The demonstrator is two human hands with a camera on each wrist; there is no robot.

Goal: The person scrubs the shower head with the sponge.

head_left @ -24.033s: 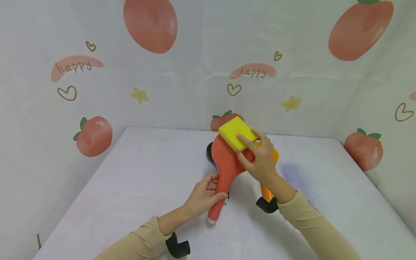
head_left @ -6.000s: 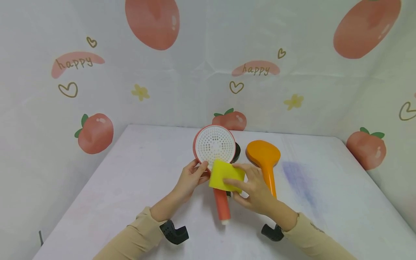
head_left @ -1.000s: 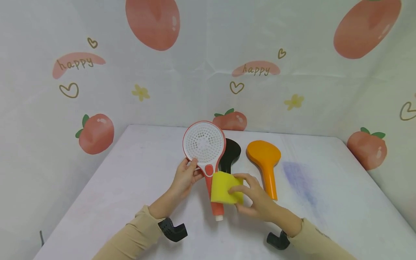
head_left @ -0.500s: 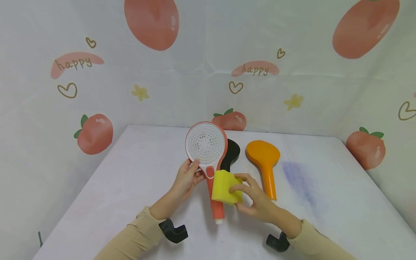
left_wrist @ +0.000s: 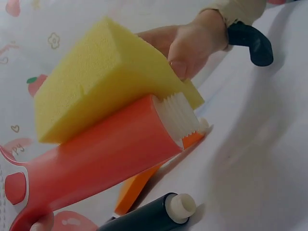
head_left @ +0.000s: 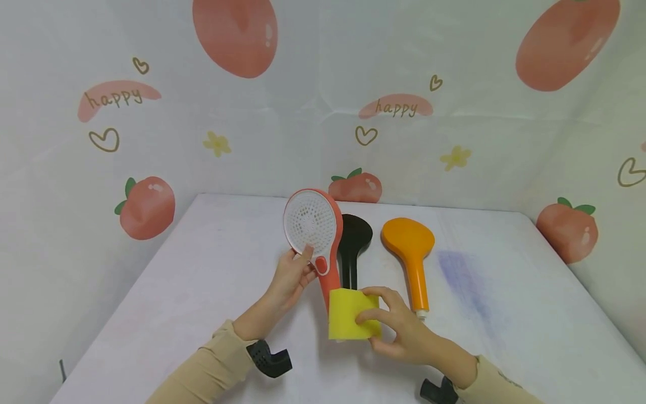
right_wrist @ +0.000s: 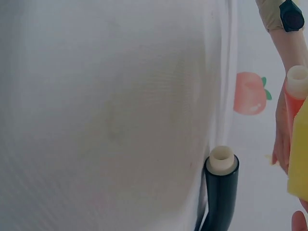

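A fruit-printed backdrop cloth [head_left: 282,151] hangs behind the white table [head_left: 222,275]. Above the table, the coral-red handheld shower head [head_left: 310,221] slants with its white spray face toward the head camera; it seems held high at the neck so that the handle is left exposed. The orange shower head [head_left: 410,238] and the black shower head [head_left: 354,235], 2 in all, lie to its right, smooth backs up and handles toward the person, perhaps to leave working room in front. The left hand [head_left: 289,283] is clamped on the coral-red handheld shower head, thumb in front and fingers behind. The right hand [head_left: 404,325], reaching in from the right, pinches the yellow sponge [head_left: 345,314] between thumb and spread fingers, pressing it along the lower handle. The white threaded connector [left_wrist: 178,115] pokes out at the handle's end.
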